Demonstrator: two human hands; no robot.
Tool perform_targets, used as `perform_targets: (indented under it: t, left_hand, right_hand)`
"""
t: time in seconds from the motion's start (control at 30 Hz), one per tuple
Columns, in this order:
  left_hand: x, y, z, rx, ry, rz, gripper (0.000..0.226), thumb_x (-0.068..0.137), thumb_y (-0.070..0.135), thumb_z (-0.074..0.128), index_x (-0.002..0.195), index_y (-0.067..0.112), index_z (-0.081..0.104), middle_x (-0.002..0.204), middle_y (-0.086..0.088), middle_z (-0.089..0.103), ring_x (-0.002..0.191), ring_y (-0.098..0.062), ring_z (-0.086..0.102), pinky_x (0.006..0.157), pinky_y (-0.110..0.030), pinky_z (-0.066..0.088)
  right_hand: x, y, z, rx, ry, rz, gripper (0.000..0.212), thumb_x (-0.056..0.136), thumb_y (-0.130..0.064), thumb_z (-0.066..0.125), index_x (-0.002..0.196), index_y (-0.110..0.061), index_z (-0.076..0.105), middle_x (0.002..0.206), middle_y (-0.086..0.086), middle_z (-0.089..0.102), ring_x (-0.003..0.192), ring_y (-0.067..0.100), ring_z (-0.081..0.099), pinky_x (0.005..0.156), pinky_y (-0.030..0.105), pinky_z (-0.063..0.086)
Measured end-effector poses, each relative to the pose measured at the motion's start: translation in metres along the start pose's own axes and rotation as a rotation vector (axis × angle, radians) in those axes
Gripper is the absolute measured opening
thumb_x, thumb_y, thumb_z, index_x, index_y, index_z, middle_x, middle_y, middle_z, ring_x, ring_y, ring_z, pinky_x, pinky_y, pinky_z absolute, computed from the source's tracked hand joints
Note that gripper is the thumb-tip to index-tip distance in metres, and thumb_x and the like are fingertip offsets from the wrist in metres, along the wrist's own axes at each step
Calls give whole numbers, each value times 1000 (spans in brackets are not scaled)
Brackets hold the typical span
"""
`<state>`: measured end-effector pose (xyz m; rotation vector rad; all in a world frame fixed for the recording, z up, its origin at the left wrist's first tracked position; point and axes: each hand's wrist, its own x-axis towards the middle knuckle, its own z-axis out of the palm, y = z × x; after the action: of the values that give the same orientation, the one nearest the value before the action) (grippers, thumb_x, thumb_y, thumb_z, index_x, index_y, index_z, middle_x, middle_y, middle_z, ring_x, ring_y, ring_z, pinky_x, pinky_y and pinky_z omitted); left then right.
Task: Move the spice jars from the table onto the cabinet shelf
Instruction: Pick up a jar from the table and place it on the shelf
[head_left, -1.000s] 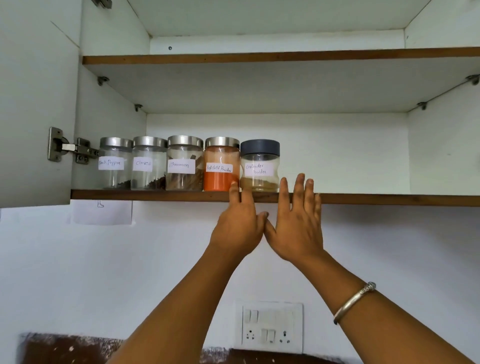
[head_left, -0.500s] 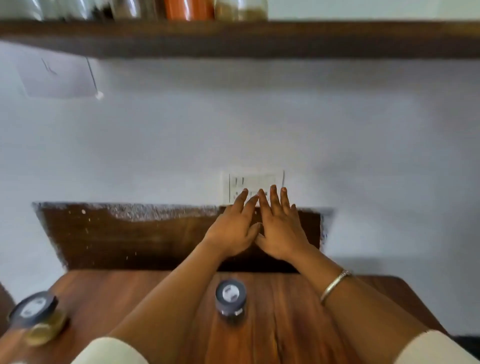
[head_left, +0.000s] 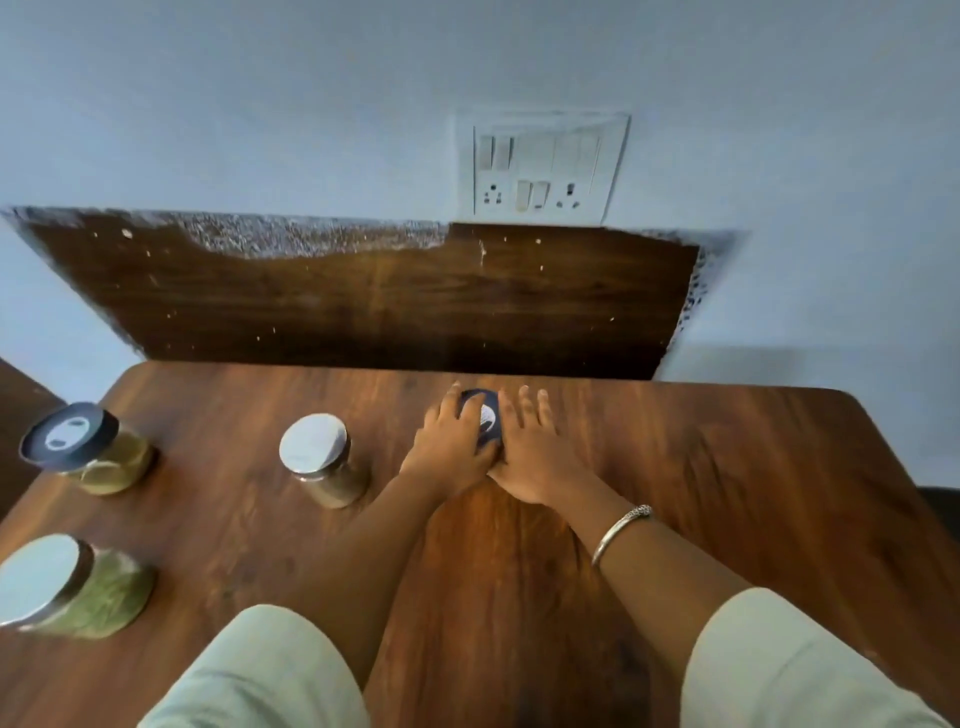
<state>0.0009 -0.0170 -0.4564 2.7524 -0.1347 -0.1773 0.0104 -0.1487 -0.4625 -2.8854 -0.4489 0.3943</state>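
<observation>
Left hand (head_left: 451, 448) and right hand (head_left: 530, 457) cupped against dark-lidded jar (head_left: 485, 422) from either side, fingers spread, firm grip unclear (jar body hidden, only lid showing); standing near far edge of table (head_left: 727, 467). Lid label blurred, unreadable. Three other jars (head_left: 318, 457) left, one cut off by frame

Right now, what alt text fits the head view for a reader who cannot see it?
Both hands, left hand and right hand, cup a dark-lidded jar standing on a wooden table. Three more spice jars stand to the left: two silver-lidded, one dark-lidded. A switchboard is on the wall.
</observation>
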Motion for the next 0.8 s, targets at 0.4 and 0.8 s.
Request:
perform_targets:
  t: [0.4, 0.8]
  left_hand:
    - [4, -21, 48, -381, -5, -183, 69, 93, 22, 53, 147, 28, 11, 152, -12, 15, 134, -31, 36, 108, -42, 39]
    - [-35, 0, 8, -937, 177, -10, 71, 90, 21, 59, 144, 27, 15, 142, 1, 39, 126, -15, 46, 95, -18, 44]
  right_hand:
    - [14, -3, 34, 277, 97, 44, 80, 92, -26, 56, 151, -19, 3, 149, 13, 34, 131, 26, 42, 102, 32, 41]
    - [-32, 10, 6, 900, 284, 64, 85, 69, -49, 75, 140, -28, 33, 140, -3, 45, 125, 15, 48, 100, 39, 48]
